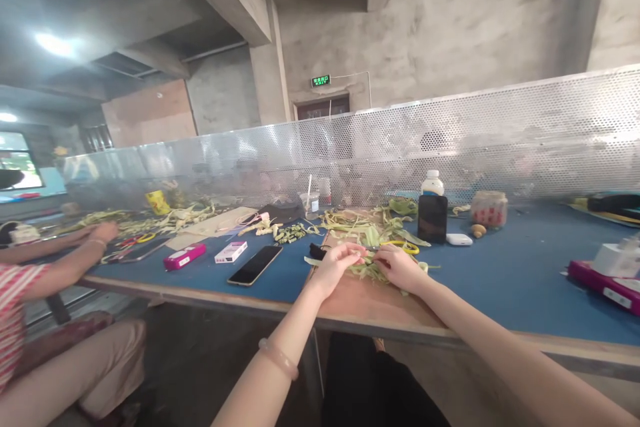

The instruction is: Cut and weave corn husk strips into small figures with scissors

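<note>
Blue on the bench [480, 287], brown on the board [370, 306] at its near edge, lower centre of the frame. Found on the board: a tangle of pale green leaf strips [369, 271], beneath and between the two hands, just below the frame's centre. Noted for the left hand [337, 268]: fingers bent inward, tips drawn close to the thumb; impossible to make out whether gripping a strip. Noted for the right hand [397, 268]: fingers curled down onto the leaf strips, in contact; too small to judge any firm hold. On the left forearm, a pale bangle [279, 359] (recorded for completeness).

Just beyond the right hand, a yellow loop handle [407, 247]; farther up, a looser heap [369, 235] of similar strips. Right of centre: a dark phone-like panel [433, 219], upright before a white bottle [432, 182], with a white case [459, 240] just beside and a jar [489, 209] farther right. Left of centre: a phone [256, 265], flat, near a white-and-pink box [231, 252] and a magenta box [185, 256]. At far left, over the bench, a co-worker's hand [104, 232]. Across the frame behind, a perforated metal sheet [390, 140]; above it, upper centre, a lit exit sign [321, 80].
</note>
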### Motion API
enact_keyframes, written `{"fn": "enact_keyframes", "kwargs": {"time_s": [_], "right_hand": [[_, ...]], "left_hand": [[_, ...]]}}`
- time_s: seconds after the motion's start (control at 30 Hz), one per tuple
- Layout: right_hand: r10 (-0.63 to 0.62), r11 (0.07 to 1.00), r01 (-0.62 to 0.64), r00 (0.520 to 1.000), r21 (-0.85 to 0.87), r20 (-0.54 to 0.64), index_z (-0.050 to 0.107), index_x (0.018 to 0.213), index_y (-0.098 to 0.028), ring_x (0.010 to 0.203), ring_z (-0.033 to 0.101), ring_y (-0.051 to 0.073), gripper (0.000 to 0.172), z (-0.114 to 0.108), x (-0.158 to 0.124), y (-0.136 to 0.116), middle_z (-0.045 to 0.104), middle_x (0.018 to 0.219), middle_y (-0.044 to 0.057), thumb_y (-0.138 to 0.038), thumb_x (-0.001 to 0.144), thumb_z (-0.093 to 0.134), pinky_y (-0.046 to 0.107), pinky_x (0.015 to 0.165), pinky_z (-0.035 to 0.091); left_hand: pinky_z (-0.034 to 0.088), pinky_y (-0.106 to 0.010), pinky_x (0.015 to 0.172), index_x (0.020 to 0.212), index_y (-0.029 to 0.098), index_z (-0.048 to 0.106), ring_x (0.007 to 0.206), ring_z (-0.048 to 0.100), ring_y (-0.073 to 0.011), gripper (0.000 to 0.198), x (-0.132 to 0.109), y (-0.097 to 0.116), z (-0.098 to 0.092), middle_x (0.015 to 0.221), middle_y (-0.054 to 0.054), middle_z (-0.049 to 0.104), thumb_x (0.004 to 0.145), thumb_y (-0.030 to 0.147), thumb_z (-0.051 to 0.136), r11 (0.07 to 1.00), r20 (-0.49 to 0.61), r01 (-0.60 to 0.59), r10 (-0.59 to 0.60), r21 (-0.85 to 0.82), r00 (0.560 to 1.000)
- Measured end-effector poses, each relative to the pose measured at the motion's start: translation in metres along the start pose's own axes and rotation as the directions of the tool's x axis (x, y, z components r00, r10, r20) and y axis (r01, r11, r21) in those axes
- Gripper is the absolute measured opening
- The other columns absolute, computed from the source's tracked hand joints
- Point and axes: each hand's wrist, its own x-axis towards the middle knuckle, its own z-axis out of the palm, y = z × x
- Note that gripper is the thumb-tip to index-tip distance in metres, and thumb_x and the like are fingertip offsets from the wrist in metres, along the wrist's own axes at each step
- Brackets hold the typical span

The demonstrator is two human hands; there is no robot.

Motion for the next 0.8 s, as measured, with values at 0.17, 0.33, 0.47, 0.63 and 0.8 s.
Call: {"fn": "enact_keyframes", "kwargs": {"time_s": [0.17, 0.33, 0.47, 0.63, 0.8], "right_hand": [[0.003, 1.000, -0.003, 1.000, -0.006, -0.017, 0.066, 0.078, -0.018, 0.073, 0.052, 0.017, 0.018, -0.002, -0.001, 0.001, 0.060, 0.072, 0.005, -0.017, 0.079, 0.049, 0.029, 0.070, 0.040], [0.000, 1.000, 0.001, 0.999, 0.021, -0.043, 0.066, 0.073, -0.019, 0.069, 0.051, 0.016, 0.018, -0.006, -0.001, -0.001, 0.059, 0.068, 0.004, -0.020, 0.080, 0.050, 0.028, 0.069, 0.039], [-0.020, 0.999, 0.021, 0.999, 0.049, -0.031, 0.066, 0.071, -0.019, 0.069, 0.050, 0.016, 0.014, -0.006, -0.001, -0.002, 0.059, 0.067, 0.003, -0.019, 0.078, 0.054, 0.028, 0.069, 0.040], [-0.016, 0.997, 0.017, 1.000, 0.079, -0.015, 0.067, 0.072, -0.019, 0.072, 0.051, 0.016, 0.014, -0.007, -0.002, -0.002, 0.060, 0.070, 0.003, -0.016, 0.076, 0.055, 0.027, 0.070, 0.039], [-0.003, 0.992, 0.004, 1.000, 0.130, -0.002, 0.066, 0.071, -0.019, 0.072, 0.052, 0.016, 0.013, -0.011, -0.003, -0.005, 0.061, 0.071, 0.003, -0.014, 0.075, 0.054, 0.027, 0.070, 0.039]], "left_hand": [[0.042, -0.031, 0.083, 0.094, 0.014, 0.060, 0.088, 0.061, -0.0180, 0.025, 0.002, -0.004, 0.000, 0.085, -0.007, 0.066, 0.076, 0.030, 0.058, 0.998, 0.035, 0.021, -0.019, -0.060, 0.999], [0.042, -0.028, 0.072, 0.098, 0.014, 0.060, 0.080, 0.059, -0.0158, 0.028, 0.003, -0.012, -0.003, 0.082, -0.006, 0.066, 0.079, 0.033, 0.053, 0.994, 0.015, 0.005, -0.007, 0.111, 1.000], [0.042, -0.026, 0.069, 0.099, 0.014, 0.059, 0.085, 0.059, -0.0171, 0.028, 0.002, -0.014, -0.003, 0.088, -0.007, 0.066, 0.077, 0.031, 0.055, 0.986, 0.003, 0.027, -0.028, 0.167, 1.000], [0.042, -0.025, 0.065, 0.098, 0.013, 0.060, 0.085, 0.059, -0.0174, 0.027, 0.003, -0.014, 0.001, 0.090, -0.008, 0.066, 0.074, 0.026, 0.060, 0.977, 0.005, 0.095, -0.098, 0.191, 0.995], [0.043, -0.026, 0.066, 0.096, 0.013, 0.062, 0.084, 0.059, -0.0172, 0.026, 0.002, -0.014, 0.003, 0.092, -0.009, 0.066, 0.074, 0.026, 0.060, 0.978, 0.007, 0.081, -0.084, 0.194, 0.996]]}}
